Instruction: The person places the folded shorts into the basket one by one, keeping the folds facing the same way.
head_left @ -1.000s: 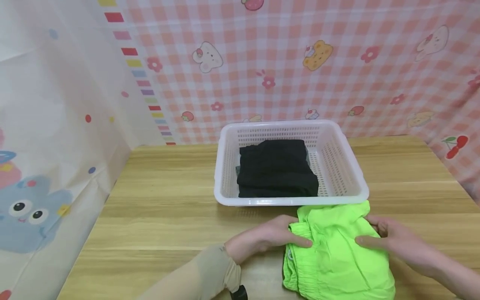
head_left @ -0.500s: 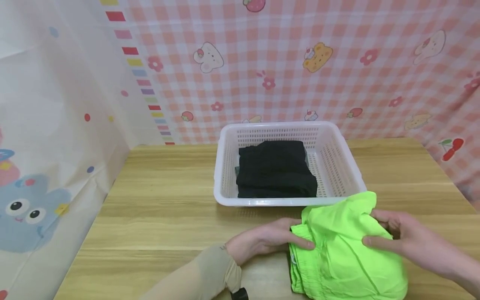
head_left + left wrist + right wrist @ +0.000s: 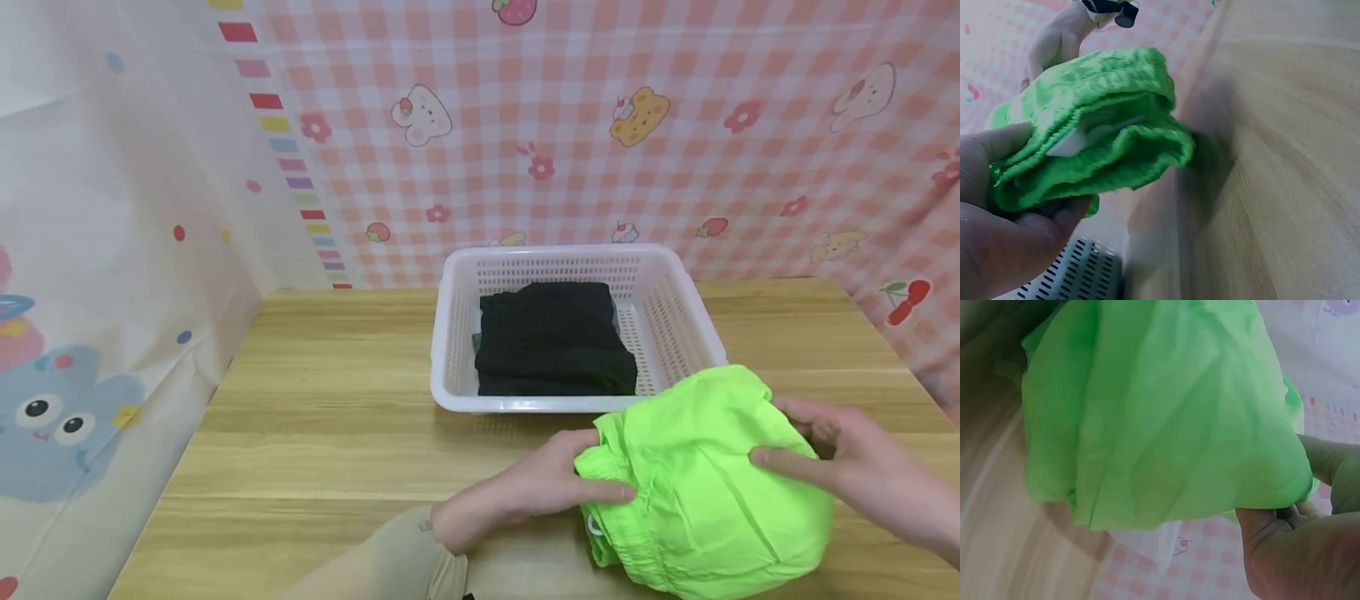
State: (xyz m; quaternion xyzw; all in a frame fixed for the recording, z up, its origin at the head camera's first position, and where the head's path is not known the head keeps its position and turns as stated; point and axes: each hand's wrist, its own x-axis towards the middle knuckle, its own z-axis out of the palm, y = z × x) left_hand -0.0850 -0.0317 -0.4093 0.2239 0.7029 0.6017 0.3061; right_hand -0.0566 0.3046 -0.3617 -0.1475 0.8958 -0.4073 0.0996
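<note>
A folded neon-green garment with a gathered elastic waistband [image 3: 712, 492], which looks like shorts, is held between both hands at the right front of the table. My left hand [image 3: 555, 479] grips its waistband end, thumb on top and fingers underneath. On the opposite side my right hand [image 3: 855, 458] pinches the folded edge, its thumb over the cloth. In the left wrist view, the waistband [image 3: 1104, 94] shows its open layers with a white patch inside, raised off the wood. The right wrist view shows the smooth folded side [image 3: 1172, 425].
Behind the garment stands a white perforated plastic basket [image 3: 517, 404], its front right corner covered by the green cloth. Folded black clothing [image 3: 555, 337] lies in its left and middle part, with a bit of grey cloth under it. A checkered pink curtain [image 3: 487, 167] hangs behind the wooden table [image 3: 322, 417].
Both hands have lifted the green garment and shifted it to the right and toward the basket. Its top edge now overlaps the basket's front right corner. The basket has stayed put.
</note>
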